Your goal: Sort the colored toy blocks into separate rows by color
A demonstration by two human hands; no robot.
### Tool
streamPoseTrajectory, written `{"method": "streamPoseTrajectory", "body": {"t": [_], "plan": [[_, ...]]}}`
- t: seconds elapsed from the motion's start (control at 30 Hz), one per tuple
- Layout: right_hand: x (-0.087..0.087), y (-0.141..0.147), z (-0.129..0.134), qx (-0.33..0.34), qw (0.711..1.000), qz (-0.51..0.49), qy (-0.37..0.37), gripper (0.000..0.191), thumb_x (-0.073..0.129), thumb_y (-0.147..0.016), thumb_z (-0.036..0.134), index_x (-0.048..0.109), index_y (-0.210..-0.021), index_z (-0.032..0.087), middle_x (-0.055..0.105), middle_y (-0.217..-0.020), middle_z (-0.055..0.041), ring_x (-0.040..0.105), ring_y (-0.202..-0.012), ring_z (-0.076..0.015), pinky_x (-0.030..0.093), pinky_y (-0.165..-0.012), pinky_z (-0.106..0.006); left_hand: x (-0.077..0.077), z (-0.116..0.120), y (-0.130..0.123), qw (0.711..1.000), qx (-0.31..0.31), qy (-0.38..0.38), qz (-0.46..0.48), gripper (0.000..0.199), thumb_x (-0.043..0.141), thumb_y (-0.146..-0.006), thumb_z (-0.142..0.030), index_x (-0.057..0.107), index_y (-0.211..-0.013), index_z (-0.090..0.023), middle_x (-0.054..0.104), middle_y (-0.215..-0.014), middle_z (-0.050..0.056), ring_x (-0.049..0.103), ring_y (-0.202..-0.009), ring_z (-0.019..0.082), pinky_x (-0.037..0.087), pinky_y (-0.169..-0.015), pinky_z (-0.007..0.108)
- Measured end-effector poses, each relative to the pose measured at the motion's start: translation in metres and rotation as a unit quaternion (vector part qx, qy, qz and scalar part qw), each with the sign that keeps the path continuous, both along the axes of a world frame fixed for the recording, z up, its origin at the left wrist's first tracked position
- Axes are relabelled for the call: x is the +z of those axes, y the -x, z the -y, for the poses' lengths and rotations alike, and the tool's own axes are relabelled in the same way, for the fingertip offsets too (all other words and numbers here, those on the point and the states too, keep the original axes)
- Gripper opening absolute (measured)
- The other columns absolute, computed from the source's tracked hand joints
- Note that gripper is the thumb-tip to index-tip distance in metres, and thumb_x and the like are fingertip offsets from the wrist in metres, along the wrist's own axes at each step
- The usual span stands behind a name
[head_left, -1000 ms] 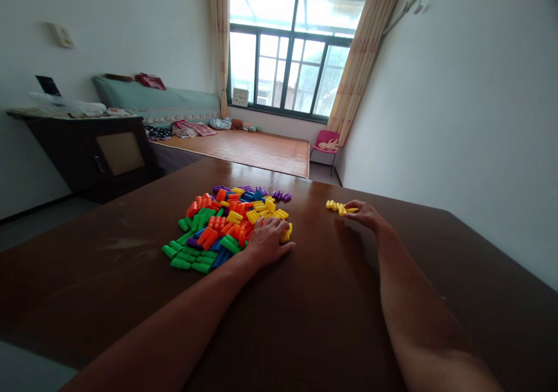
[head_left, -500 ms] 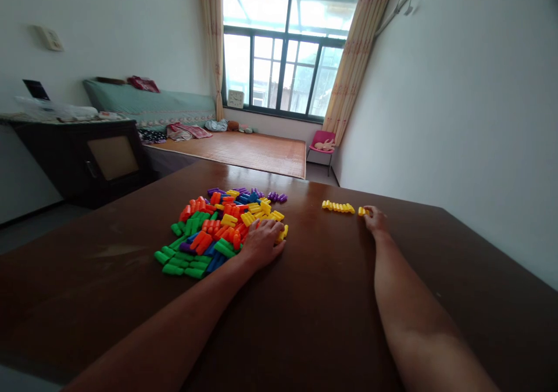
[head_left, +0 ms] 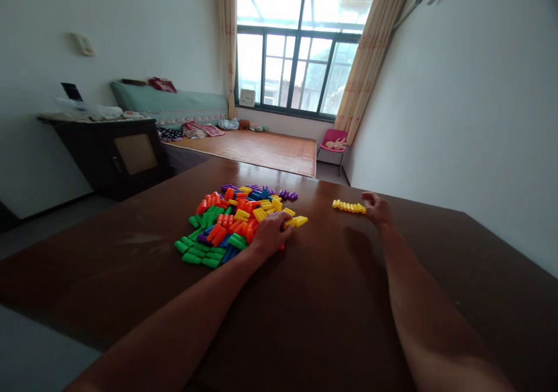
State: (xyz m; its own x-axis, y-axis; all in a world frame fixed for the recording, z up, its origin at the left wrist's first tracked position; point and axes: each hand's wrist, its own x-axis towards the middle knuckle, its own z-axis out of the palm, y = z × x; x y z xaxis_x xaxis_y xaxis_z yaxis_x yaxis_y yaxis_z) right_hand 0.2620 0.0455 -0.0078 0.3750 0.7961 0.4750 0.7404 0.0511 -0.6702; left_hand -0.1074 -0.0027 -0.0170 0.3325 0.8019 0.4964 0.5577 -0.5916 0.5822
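Note:
My left hand (head_left: 272,232) is at the right edge of a heap of plastic building blocks (head_left: 218,220) in green, orange, yellow, blue and purple. Its fingers are closed on a yellow building block (head_left: 299,221), which sticks out to the right of the fingertips. Farther right, a short row of joined yellow blocks (head_left: 349,207) lies on the brown table. My right hand (head_left: 376,209) is at the right end of this row, its fingers bent around that end. The hand covers the block there.
The dark brown table (head_left: 318,299) has a glossy top. A purple row of blocks (head_left: 288,195) lies at the heap's far right. Beyond the table are a bed with a mat (head_left: 261,148), a pink chair (head_left: 335,139) and a dark cabinet (head_left: 108,153).
The view has swung a little left. My right hand has met the row's end, and its yellow block is now hidden. My left hand has shifted slightly up with a yellow block showing beyond its fingers.

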Motion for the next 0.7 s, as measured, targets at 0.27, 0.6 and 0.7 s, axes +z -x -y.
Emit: {"method": "streamPoseTrajectory", "body": {"t": [0.27, 0.6, 0.7], "plan": [[0.030, 0.152, 0.018, 0.486, 0.833, -0.176, 0.197, 0.046, 0.059, -0.083, 0.053, 0.061, -0.121, 0.028, 0.063, -0.119, -0.0054, 0.061, -0.102, -0.0200, 0.051, -0.081, -0.032, -0.010, -0.015, 0.002, 0.959, -0.056, 0.117, 0.251, 0.022, 0.058, -0.083, -0.027, 0.057, -0.103, -0.017, 0.069, -0.091, 0.006, 0.066, -0.084, 0.017, 0.054, -0.075, 0.029], [0.012, 0.141, 0.007, 0.334, 0.875, -0.278, 0.213, 0.036, 0.073, -0.071, 0.048, 0.066, -0.094, 0.022, 0.067, -0.090, -0.0027, 0.061, -0.081, -0.0157, 0.047, -0.066, -0.025, -0.013, -0.018, 0.003, 0.927, -0.074, 0.209, 0.302, 0.020, 0.058, -0.082, -0.027, 0.058, -0.099, -0.016, 0.065, -0.083, 0.003, 0.063, -0.074, 0.014, 0.052, -0.068, 0.027], [0.009, 0.130, 0.007, 0.311, 0.867, -0.270, 0.280, 0.034, 0.077, -0.068, 0.043, 0.065, -0.089, 0.019, 0.066, -0.081, -0.0034, 0.059, -0.072, -0.0141, 0.045, -0.059, -0.024, -0.013, -0.017, 0.002, 0.943, -0.054, 0.190, 0.266, 0.021, 0.057, -0.082, -0.025, 0.060, -0.101, -0.016, 0.065, -0.085, 0.003, 0.061, -0.073, 0.013, 0.051, -0.066, 0.025]]}}
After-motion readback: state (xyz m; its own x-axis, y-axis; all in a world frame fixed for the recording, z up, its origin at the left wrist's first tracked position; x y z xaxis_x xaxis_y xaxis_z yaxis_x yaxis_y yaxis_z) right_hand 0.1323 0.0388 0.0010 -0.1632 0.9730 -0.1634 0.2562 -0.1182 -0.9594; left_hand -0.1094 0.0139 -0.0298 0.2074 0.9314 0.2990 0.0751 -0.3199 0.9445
